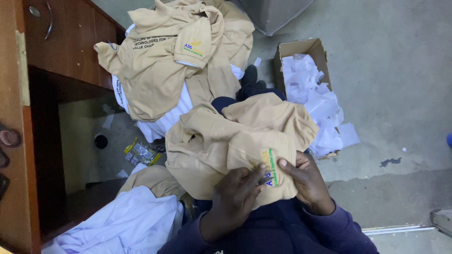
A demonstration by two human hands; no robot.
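Both hands, the left hand (pixel 235 190) and the right hand (pixel 303 181), pinch the embroidered patch of a tan shirt (pixel 226 136); behind the shirt lies a cardboard box (pixel 301 48).

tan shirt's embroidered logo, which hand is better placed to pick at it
Left hand: its fingertips lie on the embroidered logo of the tan cotton shirt; the right hand only pinches the fabric edge beside it.

An open brown cardboard box (pixel 301 49) stands on the grey floor at upper right, heaped with white paper scraps (pixel 316 101). Lower left of it, beside the wooden cabinet, lie small clear plastic packets with yellow edges (pixel 140 153).
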